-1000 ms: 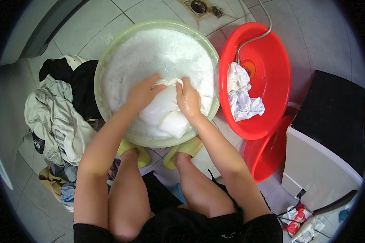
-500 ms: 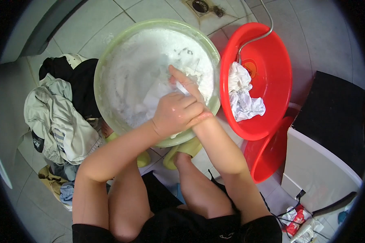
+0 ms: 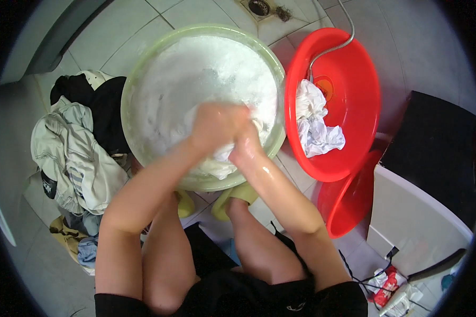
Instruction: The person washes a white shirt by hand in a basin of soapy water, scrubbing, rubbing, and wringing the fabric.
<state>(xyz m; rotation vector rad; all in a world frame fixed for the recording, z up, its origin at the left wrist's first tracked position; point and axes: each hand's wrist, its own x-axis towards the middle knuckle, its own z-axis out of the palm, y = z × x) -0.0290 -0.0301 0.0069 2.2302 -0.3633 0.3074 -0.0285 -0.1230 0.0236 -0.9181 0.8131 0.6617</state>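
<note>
Grip: my left hand (image 3: pixel 217 124) and right hand (image 3: pixel 247 143) are clenched together on the white cloth (image 3: pixel 217 165).
Risk: hard scrubbing could slop suds over the green basin (image 3: pixel 126 113) rim onto the clothes pile (image 3: pixel 79 153).

Pale tiled floor (image 3: pixel 158 26) with a drain (image 3: pixel 259 7).

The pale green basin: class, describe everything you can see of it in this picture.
The pale green basin is round, wide and looks like translucent plastic. It sits on the tiled floor, filled with white suds. Its right rim meets the red basin; a clothes pile lies at its left. Both hands, the left hand and right hand, squeeze a white cloth over its near edge.
</note>
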